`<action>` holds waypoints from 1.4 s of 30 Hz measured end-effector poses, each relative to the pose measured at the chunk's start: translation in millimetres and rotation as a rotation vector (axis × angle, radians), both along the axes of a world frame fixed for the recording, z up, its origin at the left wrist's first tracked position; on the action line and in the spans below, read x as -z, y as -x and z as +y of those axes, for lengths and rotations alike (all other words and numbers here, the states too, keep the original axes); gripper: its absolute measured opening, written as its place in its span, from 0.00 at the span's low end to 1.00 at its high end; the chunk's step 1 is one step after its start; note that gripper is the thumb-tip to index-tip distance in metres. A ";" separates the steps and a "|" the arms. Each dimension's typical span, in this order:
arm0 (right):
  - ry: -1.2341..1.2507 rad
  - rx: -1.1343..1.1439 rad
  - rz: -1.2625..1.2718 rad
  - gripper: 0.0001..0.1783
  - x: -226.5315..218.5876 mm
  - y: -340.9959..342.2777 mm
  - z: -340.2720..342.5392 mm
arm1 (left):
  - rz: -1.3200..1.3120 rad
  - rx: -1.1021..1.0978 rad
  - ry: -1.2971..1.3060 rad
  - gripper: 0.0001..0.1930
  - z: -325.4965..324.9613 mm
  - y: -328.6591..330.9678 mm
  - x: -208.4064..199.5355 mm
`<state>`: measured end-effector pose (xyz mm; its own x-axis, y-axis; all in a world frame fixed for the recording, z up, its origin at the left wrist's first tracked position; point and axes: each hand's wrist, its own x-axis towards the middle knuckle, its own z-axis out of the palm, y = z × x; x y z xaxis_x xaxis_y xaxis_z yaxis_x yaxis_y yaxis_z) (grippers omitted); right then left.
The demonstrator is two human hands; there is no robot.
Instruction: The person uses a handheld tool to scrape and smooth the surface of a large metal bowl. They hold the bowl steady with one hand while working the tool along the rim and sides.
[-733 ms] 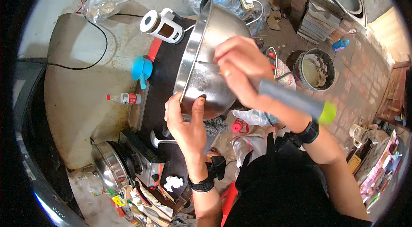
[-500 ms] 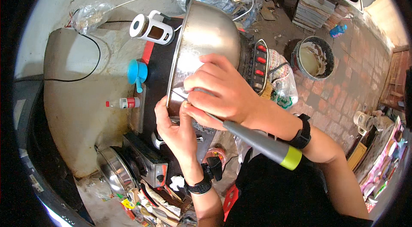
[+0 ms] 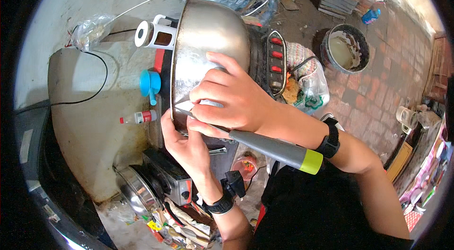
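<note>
Two hands: I see both working at one steel bowl (image 3: 208,37).
Bowl: tipped on its side against the stove (image 3: 265,56); inside hidden from me.
Right grip (image 3: 231,98): clamped on a grey tool (image 3: 274,146) with a yellow-green end, tip at the bowl's rim.
Left grip (image 3: 187,141): fingers curled on the lower rim.
Bucket (image 3: 345,51): on the brick floor, pale residue inside.
Blue scoop (image 3: 150,84): on the counter, beside the bowl.

Right hand (image 3: 236,101) over left hand (image 3: 187,143)
</note>
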<state>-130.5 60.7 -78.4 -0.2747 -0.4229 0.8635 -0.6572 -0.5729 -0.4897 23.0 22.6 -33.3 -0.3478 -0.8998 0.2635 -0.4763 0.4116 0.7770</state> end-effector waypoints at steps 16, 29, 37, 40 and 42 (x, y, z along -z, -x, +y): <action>-0.087 -0.001 -0.176 0.10 0.3 -28.5 -14.4 | 0.067 0.004 -0.059 0.15 0.0 -6.8 1.9; -0.003 -0.020 -0.181 0.12 -6.5 -22.6 -22.8 | 0.057 -0.060 -0.075 0.09 0.7 -18.7 12.5; -0.111 0.040 -0.136 0.12 -3.6 -15.7 -30.1 | 0.073 -0.114 -0.041 0.10 0.8 -10.9 19.1; 0.057 0.040 -0.185 0.12 -4.5 -16.8 -22.6 | 0.106 -0.060 -0.029 0.08 5.0 -9.2 16.6; 0.007 -0.014 -0.255 0.12 -4.4 -13.9 -24.2 | 0.117 -0.094 -0.095 0.08 4.3 -9.7 15.9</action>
<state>-116.7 36.5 -74.1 -0.4778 -0.4222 0.7704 -0.5052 -0.5853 -0.6341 32.7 26.9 -49.2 -0.2323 -0.9498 0.2094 -0.4132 0.2913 0.8628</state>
